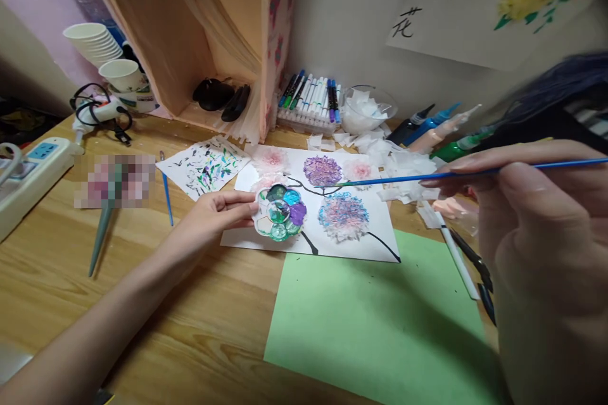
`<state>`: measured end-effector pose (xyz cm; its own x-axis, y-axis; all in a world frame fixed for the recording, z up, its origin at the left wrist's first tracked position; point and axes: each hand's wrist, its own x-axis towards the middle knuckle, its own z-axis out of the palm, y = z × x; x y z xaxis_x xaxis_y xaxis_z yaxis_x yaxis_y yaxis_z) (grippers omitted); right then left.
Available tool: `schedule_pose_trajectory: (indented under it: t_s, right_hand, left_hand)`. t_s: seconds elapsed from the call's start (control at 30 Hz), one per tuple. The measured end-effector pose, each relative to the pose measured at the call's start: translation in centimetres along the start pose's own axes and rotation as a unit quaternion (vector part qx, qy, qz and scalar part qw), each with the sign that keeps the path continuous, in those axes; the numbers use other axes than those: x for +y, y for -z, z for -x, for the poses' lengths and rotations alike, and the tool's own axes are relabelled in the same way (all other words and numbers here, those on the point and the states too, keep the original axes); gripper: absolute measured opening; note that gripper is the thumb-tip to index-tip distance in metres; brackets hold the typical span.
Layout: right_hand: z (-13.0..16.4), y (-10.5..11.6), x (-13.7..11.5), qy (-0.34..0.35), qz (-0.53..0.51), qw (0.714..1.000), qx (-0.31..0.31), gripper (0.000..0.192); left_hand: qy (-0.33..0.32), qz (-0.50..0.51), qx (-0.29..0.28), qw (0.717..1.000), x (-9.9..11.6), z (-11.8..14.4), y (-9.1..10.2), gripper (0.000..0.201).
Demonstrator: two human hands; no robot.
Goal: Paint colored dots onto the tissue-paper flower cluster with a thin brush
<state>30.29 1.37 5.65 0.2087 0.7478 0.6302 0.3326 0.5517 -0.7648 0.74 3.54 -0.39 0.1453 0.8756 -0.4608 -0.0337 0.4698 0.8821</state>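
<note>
My left hand (pixel 216 214) holds a small flower-shaped paint palette (pixel 279 212) with green, blue and purple wells, resting it on the left edge of a white painting (pixel 332 247). The painting shows several pink, purple and blue flower balls on black stems. My right hand (pixel 536 221), close to the camera at the right, grips a thin blue paintbrush (pixel 427 176). The brush tip points left and hovers just right of the purple flower (pixel 322 171) at the sheet's top.
A green paper sheet (pixel 380 323) lies in front of the painting. Torn tissue scraps (pixel 399 168), paint bottles (pixel 441 130), a marker set (pixel 311 101), a test sheet (pixel 204 168), another brush (pixel 166 193), paper cups (pixel 102 50) and a power strip (pixel 28 177) surround it on the wooden desk.
</note>
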Motion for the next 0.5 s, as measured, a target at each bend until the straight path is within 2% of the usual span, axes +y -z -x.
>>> schedule_pose_trajectory:
  t_s: [0.07, 0.13, 0.2, 0.27, 0.37, 0.5]
  right_hand:
    - [0.4, 1.6, 0.8, -0.036, -0.029, 0.998, 0.045, 0.015]
    - [1.2, 3.3, 1.8, -0.113, -0.027, 0.992, 0.048, 0.01]
    - [2.4, 4.9, 3.0, -0.168, -0.042, 0.982, 0.076, 0.006]
    - [3.9, 5.9, 4.2, -0.216, -0.081, 0.967, 0.112, 0.011]
    - [6.4, 6.5, 6.0, -0.279, -0.122, 0.941, 0.148, 0.017]
    - [9.2, 6.1, 7.6, -0.275, -0.134, 0.941, 0.148, 0.013]
  left_hand:
    - [0.002, 0.005, -0.01, 1.0, 0.7, -0.3, -0.4, 0.028]
    - [0.002, 0.002, -0.029, 1.0, 1.7, -0.8, -0.9, 0.03]
    - [-0.001, -0.003, -0.052, 0.999, 2.8, -1.7, -1.7, 0.03]
    - [-0.012, -0.008, -0.077, 0.997, 3.9, -2.8, -2.7, 0.03]
    - [-0.029, -0.017, -0.096, 0.995, 4.8, -4.3, -4.4, 0.029]
    - [-0.039, -0.028, -0.108, 0.993, 4.5, -5.0, -6.3, 0.027]
